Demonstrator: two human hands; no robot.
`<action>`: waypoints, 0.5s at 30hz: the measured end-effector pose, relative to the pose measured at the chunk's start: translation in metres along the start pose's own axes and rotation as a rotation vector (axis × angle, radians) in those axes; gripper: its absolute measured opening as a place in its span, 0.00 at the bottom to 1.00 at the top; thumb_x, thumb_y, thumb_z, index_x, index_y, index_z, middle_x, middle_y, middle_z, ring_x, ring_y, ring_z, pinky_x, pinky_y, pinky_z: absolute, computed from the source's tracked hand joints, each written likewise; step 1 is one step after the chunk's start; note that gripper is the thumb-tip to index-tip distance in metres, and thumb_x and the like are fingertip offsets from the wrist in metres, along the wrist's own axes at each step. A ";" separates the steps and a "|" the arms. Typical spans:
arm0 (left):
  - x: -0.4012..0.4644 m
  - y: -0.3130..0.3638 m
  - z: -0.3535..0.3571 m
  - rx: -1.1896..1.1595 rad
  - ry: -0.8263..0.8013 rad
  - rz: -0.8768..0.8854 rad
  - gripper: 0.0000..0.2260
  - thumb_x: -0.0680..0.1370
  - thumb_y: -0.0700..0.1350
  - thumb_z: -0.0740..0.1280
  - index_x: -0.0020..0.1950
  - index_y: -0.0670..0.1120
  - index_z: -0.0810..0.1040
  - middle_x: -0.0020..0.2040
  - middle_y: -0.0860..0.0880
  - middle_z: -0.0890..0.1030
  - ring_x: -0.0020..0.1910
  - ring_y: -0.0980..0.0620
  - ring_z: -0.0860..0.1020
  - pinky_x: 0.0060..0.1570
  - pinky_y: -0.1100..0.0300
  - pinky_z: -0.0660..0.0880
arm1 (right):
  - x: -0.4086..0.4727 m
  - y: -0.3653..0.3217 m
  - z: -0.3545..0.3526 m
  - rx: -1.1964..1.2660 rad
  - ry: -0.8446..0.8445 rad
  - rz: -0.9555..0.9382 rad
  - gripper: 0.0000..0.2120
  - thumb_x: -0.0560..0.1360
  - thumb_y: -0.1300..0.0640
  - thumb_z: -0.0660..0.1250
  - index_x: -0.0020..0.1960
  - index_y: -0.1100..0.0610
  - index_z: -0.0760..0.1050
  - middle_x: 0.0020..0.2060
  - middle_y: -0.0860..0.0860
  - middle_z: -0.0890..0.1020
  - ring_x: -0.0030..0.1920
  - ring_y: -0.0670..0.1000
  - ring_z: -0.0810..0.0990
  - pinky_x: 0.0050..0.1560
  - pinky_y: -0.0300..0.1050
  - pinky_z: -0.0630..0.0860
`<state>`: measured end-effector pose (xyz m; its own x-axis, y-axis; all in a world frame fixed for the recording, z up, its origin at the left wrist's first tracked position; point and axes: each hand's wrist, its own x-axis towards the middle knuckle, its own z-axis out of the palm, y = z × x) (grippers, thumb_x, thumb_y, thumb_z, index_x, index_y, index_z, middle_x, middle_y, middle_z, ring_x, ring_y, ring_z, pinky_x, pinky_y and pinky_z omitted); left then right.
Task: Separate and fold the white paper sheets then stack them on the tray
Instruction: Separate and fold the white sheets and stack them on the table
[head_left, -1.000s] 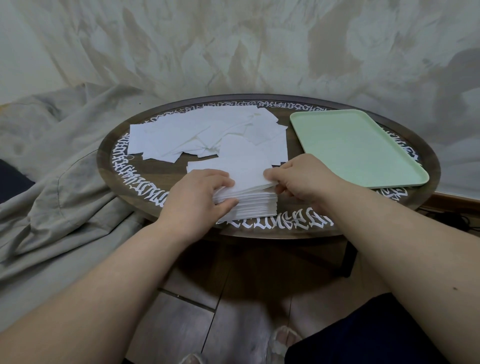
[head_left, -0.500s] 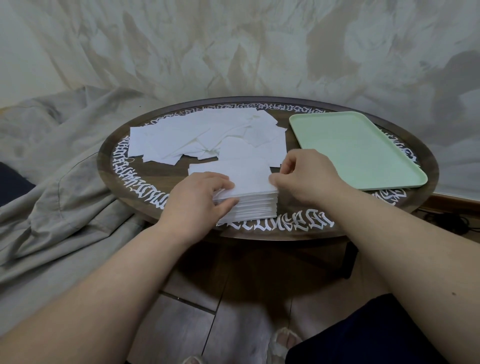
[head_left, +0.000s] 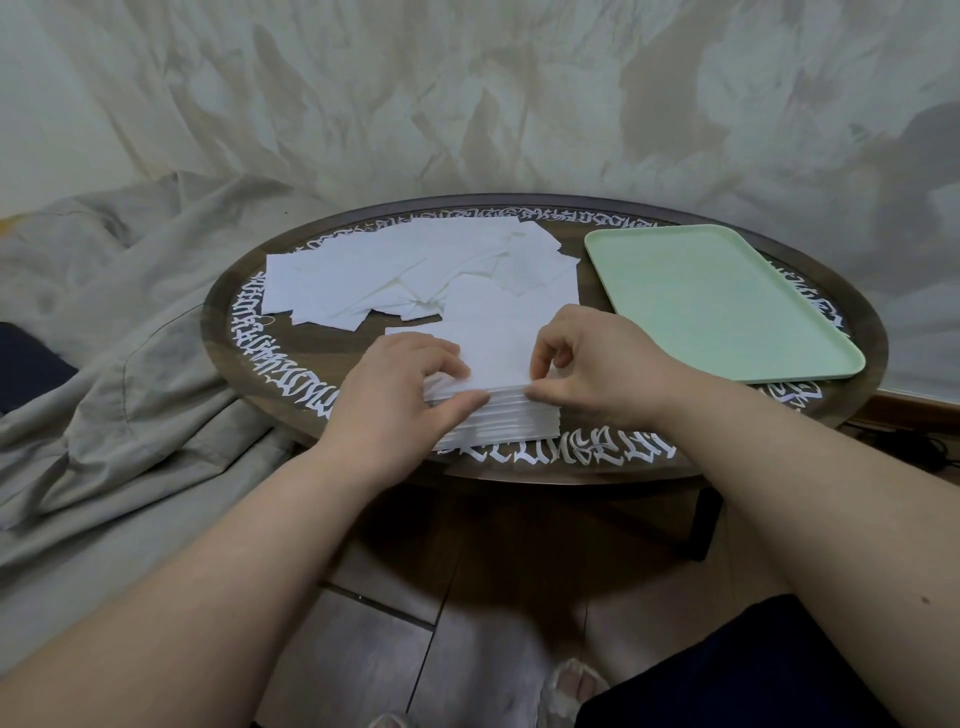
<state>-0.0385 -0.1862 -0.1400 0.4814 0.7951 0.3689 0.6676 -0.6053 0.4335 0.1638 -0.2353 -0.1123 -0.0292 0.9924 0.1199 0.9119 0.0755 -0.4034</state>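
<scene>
Since prev. frame the right hand (head_left: 597, 364) has shifted from the stack's right side onto its near-right corner; grip now pinches the edge of the top sheet (head_left: 493, 353) betw. thumb and fingers. Left hand (head_left: 400, 395) grips the near-left corner of the paper stack (head_left: 514, 421), thumb at the side, fingers curled on top. Stack sits at the near edge of the round bench (head_left: 244, 364). Beyond it, loose white sheets (head_left: 395, 275) lie spread. Green tray (head_left: 727, 306) lies right of the papers, far side.
</scene>
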 end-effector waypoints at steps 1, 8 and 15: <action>0.001 0.000 -0.001 -0.016 0.027 -0.021 0.10 0.76 0.51 0.71 0.52 0.46 0.83 0.61 0.51 0.80 0.66 0.51 0.72 0.62 0.67 0.59 | 0.000 0.000 0.000 0.016 0.014 0.003 0.06 0.71 0.50 0.72 0.39 0.48 0.76 0.44 0.46 0.74 0.45 0.48 0.74 0.46 0.43 0.69; 0.001 -0.014 0.002 0.071 -0.228 -0.197 0.24 0.84 0.51 0.55 0.78 0.43 0.60 0.80 0.45 0.56 0.79 0.50 0.53 0.75 0.57 0.50 | 0.003 0.000 0.012 -0.055 -0.034 -0.057 0.20 0.81 0.50 0.58 0.71 0.51 0.67 0.69 0.47 0.70 0.69 0.49 0.67 0.65 0.43 0.64; -0.003 -0.018 0.000 -0.001 -0.279 -0.216 0.26 0.84 0.53 0.53 0.80 0.47 0.54 0.81 0.48 0.49 0.80 0.51 0.47 0.76 0.58 0.46 | 0.000 0.001 0.017 -0.065 -0.110 -0.032 0.22 0.82 0.49 0.55 0.75 0.51 0.61 0.75 0.47 0.63 0.74 0.48 0.59 0.71 0.43 0.59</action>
<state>-0.0517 -0.1777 -0.1487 0.4663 0.8841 0.0296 0.7702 -0.4222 0.4780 0.1581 -0.2332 -0.1284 -0.0998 0.9945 0.0303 0.9343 0.1041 -0.3411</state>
